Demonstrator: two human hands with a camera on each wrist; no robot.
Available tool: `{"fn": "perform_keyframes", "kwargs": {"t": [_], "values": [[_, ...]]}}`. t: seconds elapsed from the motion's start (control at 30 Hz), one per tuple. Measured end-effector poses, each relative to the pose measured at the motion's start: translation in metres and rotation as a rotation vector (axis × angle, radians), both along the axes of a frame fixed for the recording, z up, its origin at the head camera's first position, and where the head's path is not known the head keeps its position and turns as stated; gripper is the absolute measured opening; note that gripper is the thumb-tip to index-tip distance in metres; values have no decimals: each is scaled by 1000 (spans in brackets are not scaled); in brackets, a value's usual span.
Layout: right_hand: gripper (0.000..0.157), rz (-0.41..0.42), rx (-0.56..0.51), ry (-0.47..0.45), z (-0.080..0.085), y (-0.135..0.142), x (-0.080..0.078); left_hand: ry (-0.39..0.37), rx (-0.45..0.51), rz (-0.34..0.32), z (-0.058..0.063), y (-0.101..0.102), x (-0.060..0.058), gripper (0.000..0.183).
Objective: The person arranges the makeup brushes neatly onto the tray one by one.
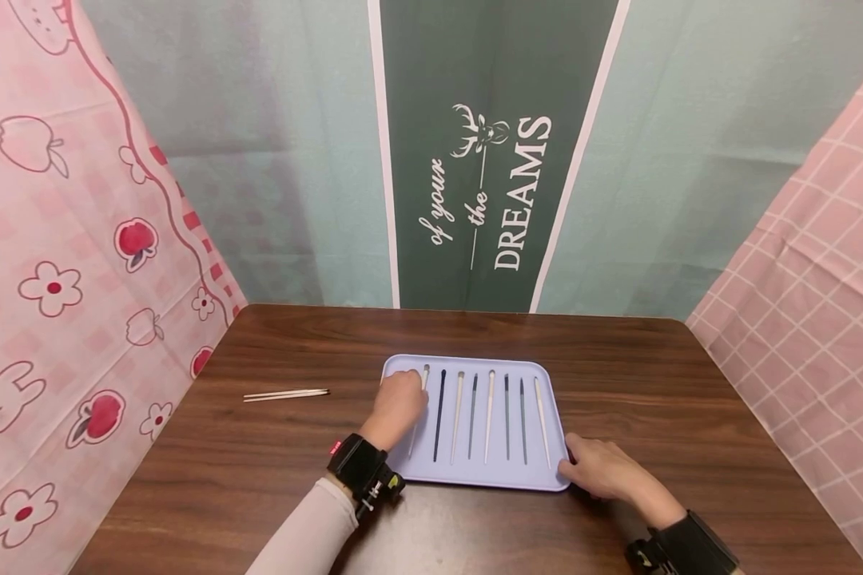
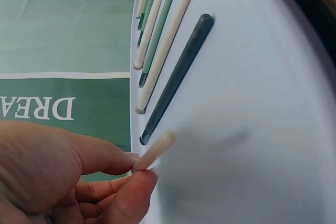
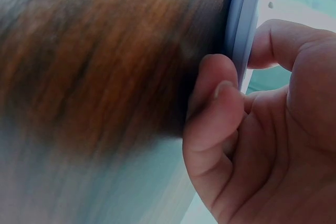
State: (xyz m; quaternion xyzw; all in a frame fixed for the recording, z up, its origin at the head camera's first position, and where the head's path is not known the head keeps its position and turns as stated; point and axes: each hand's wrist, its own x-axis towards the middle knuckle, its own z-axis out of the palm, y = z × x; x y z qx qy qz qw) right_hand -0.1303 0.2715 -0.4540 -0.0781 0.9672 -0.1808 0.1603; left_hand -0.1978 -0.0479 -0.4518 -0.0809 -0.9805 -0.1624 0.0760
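Observation:
A lavender tray [image 1: 475, 476] lies on the table with several slim makeup brushes in a row, cream, green and dark. Over its left side, my left hand [image 1: 400, 402] pinches a cream makeup brush [image 2: 157, 150] between thumb and fingers; the hand hides part of it in the head view. Beside that one is a dark brush [image 2: 181, 72]. At the tray's near right corner, my right hand [image 1: 604, 467] grips the rim, thumb on one side and curled fingers [image 3: 215, 124] on the other.
Two pale thin brushes [image 1: 286, 394] with dark tips lie side by side on the wooden table [image 1: 208, 463], left of the tray. Behind the table hangs a green curtain [image 1: 316, 200] with printed words. Pink patterned cloths [image 1: 827, 263] hang at both sides.

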Motion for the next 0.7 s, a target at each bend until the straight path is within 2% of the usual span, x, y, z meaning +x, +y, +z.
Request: {"fn": "perform_keyframes", "kwargs": {"t": [0.5,0.7], "values": [[18,5,8,18,0,1,0,20,-24,-5,-5,6,-1,19],[18,3,-1,18,-1,1,1,-11,-7,4,-7,7,-1,18]]}}
